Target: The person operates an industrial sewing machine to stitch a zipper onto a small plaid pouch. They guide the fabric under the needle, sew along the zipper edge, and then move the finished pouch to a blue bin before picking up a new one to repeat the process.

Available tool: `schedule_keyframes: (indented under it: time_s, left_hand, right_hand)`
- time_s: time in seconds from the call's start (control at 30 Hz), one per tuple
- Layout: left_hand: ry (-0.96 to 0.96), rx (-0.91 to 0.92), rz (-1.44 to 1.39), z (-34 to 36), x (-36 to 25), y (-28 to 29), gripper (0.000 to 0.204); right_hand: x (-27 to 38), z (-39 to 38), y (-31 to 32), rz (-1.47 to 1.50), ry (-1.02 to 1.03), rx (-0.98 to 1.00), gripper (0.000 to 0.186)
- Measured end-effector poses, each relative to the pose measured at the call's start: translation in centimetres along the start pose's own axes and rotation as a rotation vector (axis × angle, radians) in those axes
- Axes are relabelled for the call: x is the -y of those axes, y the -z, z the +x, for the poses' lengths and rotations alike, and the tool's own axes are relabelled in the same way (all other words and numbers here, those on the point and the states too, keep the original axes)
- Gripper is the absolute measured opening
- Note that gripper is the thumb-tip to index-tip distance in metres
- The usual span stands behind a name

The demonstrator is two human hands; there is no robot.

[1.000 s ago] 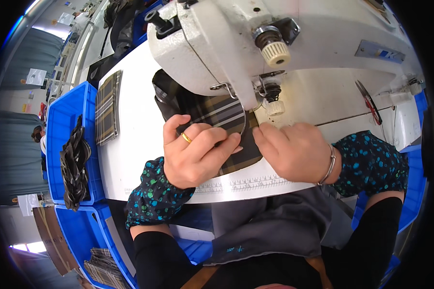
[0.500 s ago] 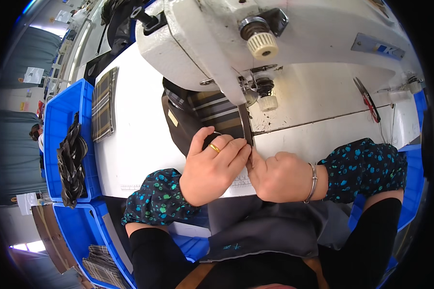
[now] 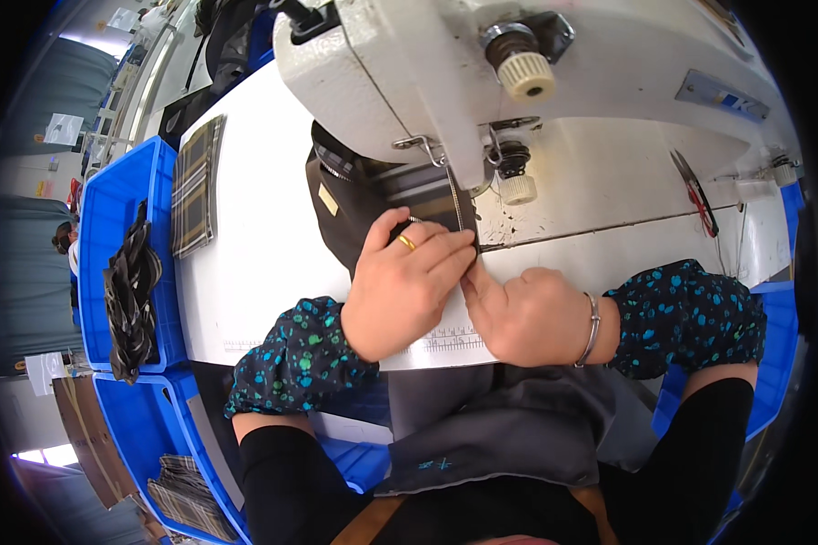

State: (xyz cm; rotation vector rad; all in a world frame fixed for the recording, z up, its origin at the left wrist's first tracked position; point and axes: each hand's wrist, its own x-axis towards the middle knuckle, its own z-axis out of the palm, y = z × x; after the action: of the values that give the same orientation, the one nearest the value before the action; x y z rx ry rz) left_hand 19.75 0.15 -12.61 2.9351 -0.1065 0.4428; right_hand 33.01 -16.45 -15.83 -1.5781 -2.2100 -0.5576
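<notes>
A dark brown fabric piece [image 3: 334, 232] with a plaid panel, a metal zipper [image 3: 456, 202] and a small cream label [image 3: 328, 200] lies under the head of a white sewing machine [image 3: 391, 82]. My left hand [image 3: 409, 282], with a gold ring, rests on the fabric near the zipper. Its fingers are stretched forward and the thumb is apart. My right hand [image 3: 532, 313], wearing a silver bangle, has thumb and forefinger pinched at the fabric's near right edge, the other fingers curled. The two hands' fingertips almost meet. The machine head hides the needle area.
A folded plaid piece [image 3: 198, 186] lies at the table's left. Blue bins [image 3: 89, 263] stand beside it, with dark strips [image 3: 134, 300] and plaid pieces [image 3: 189, 495]. Red-handled scissors [image 3: 697, 195] lie right of the machine. A printed ruler [image 3: 454, 339] runs along the near table edge.
Both hands have moved forward with the fabric, toward the machine's needle area, and more of the plaid panel is now covered. The view has shifted slightly, so the machine appears further right.
</notes>
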Motion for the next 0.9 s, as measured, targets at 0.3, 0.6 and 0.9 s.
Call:
schedule_keyframes:
  time_s: [0.3, 0.6, 0.9]
  left_hand:
    - [0.019, -0.091, -0.001, 2.0, 3.5, -1.5, 0.028]
    - [0.052, -0.222, 0.291, 2.1, 2.2, -1.3, 0.031]
    - [0.038, -0.188, 0.203, 1.6, 3.4, -1.4, 0.038]
  right_hand:
    - [-2.7, 0.8, -1.4, -0.048, -0.095, 0.087, 0.03]
    - [-3.8, 0.9, -2.1, 0.003, -0.161, 0.066, 0.034]
    - [-4.0, 0.7, -2.1, 0.065, -0.121, 0.017, 0.031]
